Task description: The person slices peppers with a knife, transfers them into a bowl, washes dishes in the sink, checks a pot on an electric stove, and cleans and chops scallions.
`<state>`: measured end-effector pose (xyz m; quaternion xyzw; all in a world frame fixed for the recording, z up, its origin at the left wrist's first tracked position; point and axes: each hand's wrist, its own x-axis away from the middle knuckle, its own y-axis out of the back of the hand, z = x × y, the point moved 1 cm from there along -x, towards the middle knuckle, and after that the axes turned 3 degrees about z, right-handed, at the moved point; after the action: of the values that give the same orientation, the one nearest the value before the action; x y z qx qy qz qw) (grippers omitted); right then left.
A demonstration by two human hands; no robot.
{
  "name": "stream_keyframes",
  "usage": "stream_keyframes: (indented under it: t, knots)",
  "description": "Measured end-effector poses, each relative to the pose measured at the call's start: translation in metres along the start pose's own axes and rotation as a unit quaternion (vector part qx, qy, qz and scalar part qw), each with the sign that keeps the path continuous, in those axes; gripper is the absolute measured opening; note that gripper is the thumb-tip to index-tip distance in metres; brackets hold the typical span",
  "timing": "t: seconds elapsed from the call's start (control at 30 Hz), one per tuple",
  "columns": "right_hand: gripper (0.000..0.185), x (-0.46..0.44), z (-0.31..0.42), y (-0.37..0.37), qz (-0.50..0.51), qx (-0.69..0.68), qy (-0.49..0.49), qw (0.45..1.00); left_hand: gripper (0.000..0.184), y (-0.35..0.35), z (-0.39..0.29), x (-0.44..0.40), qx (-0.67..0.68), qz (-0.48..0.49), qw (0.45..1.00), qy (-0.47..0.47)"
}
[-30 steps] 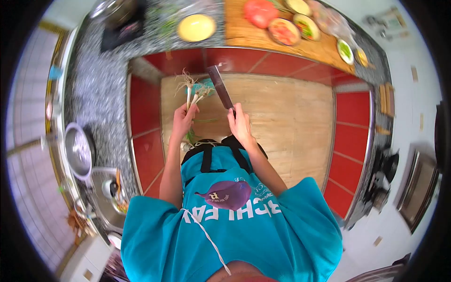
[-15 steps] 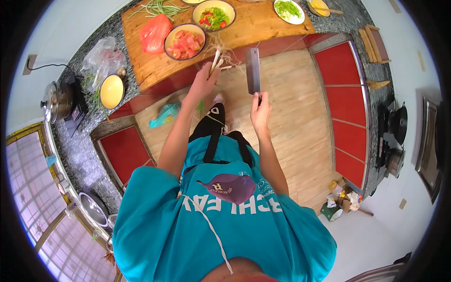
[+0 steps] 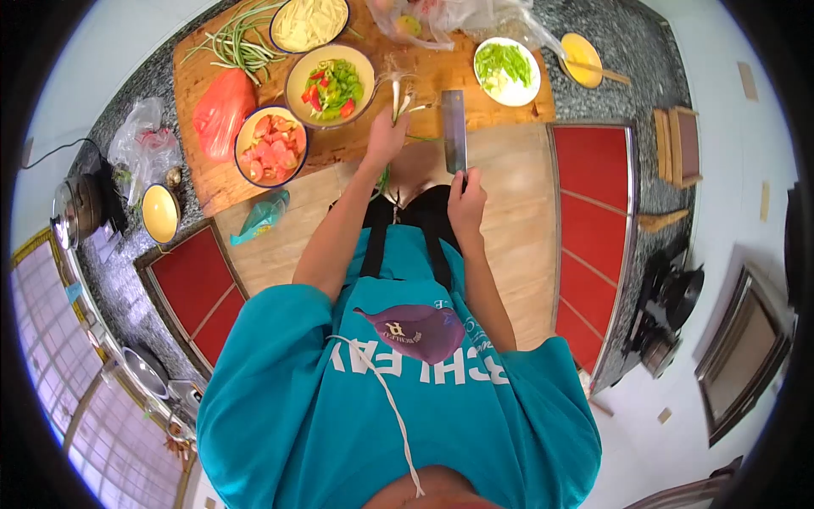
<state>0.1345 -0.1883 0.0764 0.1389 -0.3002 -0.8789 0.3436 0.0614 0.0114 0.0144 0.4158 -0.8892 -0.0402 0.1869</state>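
My left hand [image 3: 387,140] is closed around a few spring onions [image 3: 397,97], their white ends and stringy roots pointing away from me, over the near edge of the wooden board [image 3: 199,178]. Green leaves hang below that fist. In my right hand [image 3: 467,204] I grip a cleaver [image 3: 455,131] by its handle, blade upright and apart from the onions. Close to my left hand stand a bowl of cut green and red peppers [image 3: 339,85] and a bowl of tomato chunks [image 3: 273,148]. A white plate of chopped greens [image 3: 507,72] lies beyond the cleaver.
A red plastic bag [image 3: 222,114], green beans [image 3: 237,42] and a bowl of pale strips [image 3: 309,24] sit on the board. Right of it is a yellow bowl with chopsticks [image 3: 582,61]. An empty yellow bowl [image 3: 160,212] stands on the left counter. A teal bag [image 3: 261,219] lies on the floor.
I have come closer to the board, and more of its far side shows. Both hands still hold the spring onions and the cleaver, now over or near the board's front edge.
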Motion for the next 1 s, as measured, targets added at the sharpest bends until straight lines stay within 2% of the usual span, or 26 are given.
stream_keyframes:
  t: [0.1, 0.27, 0.37, 0.5, 0.6, 0.7, 0.8, 0.97, 1.0]
  knots:
    - [0.019, -0.043, -0.02, 0.004, 0.065, 0.008, 0.024, 0.998, 0.021, -0.02, 0.002, -0.021, 0.054, -0.057, 0.996, 0.05]
    - [0.015, -0.095, -0.043, 0.014, 0.187, 0.06, 0.061, 0.979, 0.018, -0.046, 0.018, -0.042, 0.087, -0.135, 0.984, 0.073]
    - [0.013, -0.113, -0.059, 0.016, 0.213, 0.08, 0.078, 0.971, 0.019, -0.056, 0.017, -0.04, 0.114, -0.141, 0.979, 0.094]
    - [0.012, -0.132, -0.059, 0.027, 0.249, 0.117, 0.055, 0.96, 0.018, -0.06, 0.012, -0.038, 0.055, -0.156, 0.982, 0.095]
    - [0.012, -0.139, -0.055, 0.024, 0.263, 0.15, 0.078, 0.95, 0.019, -0.058, 0.002, -0.039, 0.029, -0.163, 0.981, 0.095]
    - [0.013, -0.142, -0.047, 0.03, 0.265, 0.101, 0.087, 0.955, 0.02, -0.056, -0.003, -0.034, 0.017, -0.162, 0.981, 0.103]
    - [0.014, -0.139, -0.047, 0.025, 0.268, 0.12, 0.09, 0.952, 0.02, -0.057, -0.003, -0.037, 0.03, -0.159, 0.981, 0.111]
    - [0.014, -0.133, -0.054, 0.006, 0.308, 0.153, 0.035, 0.938, 0.02, -0.058, 0.007, -0.035, 0.046, -0.151, 0.98, 0.118]
    - [0.014, -0.133, -0.054, 0.002, 0.326, 0.169, 0.019, 0.93, 0.02, -0.059, 0.008, -0.035, 0.017, -0.153, 0.983, 0.101]
